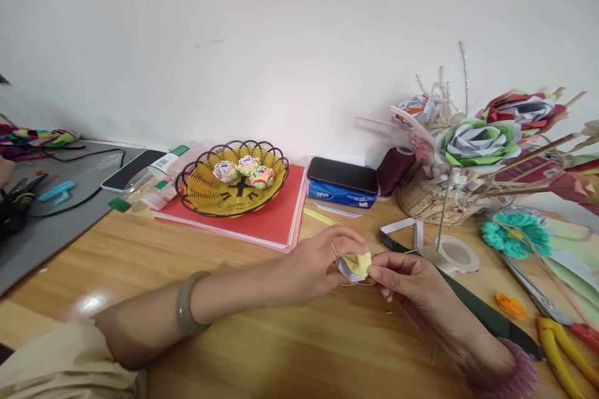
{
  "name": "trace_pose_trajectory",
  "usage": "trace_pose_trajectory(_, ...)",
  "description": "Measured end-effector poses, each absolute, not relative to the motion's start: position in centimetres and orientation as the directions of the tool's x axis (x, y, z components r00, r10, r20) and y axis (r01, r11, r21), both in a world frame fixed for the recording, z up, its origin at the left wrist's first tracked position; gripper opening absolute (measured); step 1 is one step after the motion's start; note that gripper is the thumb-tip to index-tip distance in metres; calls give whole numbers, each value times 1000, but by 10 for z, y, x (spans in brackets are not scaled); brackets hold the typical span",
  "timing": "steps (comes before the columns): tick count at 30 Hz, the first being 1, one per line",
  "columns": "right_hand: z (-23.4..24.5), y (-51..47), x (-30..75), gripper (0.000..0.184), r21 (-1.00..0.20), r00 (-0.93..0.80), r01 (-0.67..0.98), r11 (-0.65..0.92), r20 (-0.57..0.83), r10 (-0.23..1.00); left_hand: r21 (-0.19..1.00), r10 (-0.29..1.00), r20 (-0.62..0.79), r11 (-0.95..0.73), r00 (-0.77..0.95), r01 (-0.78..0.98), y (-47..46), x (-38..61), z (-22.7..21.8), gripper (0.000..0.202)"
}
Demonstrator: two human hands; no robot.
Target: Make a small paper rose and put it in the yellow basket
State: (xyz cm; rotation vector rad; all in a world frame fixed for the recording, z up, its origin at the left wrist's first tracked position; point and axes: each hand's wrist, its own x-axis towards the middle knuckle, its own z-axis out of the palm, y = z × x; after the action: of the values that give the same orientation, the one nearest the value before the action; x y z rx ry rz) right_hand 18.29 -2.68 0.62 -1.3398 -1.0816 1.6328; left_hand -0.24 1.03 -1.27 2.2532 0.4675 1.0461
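Above the wooden table, a small folded paper piece [356, 264], yellow on one face and white on the other, sits between my two hands. My left hand [314, 262] curls around its left side, fingers closed over the top and thumb underneath. At its right edge, my right hand [399, 272] pinches the yellow paper between thumb and fingers. A fine thread seems to run beneath the paper, though the fingers hide where it leads. Just beyond my hands lie a yellow paper strip [319, 217] and a bent white paper strip [418, 234].
Behind stands a yellow woven basket [201, 199] with paper balls on red paper [276, 234]. A phone [343, 174] rests on a blue tissue pack [340, 192]. To the right are a tape roll [461, 254], scissors [555, 336], and a pot of paper flowers [421, 199].
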Motion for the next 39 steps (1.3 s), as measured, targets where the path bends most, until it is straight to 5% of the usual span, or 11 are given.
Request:
trace_pose_trajectory(17, 10, -26, 189, 27, -934, -222, 76, -348, -356, 908, 576, 547, 546, -795, 635, 190, 12, -3, -14, 28)
trace_pose_trajectory(39, 7, -28, 181, 31, -916, -180, 5, -400, -394, 901, 626, 535, 547, -772, 645, 110, 8, -1, -11, 22)
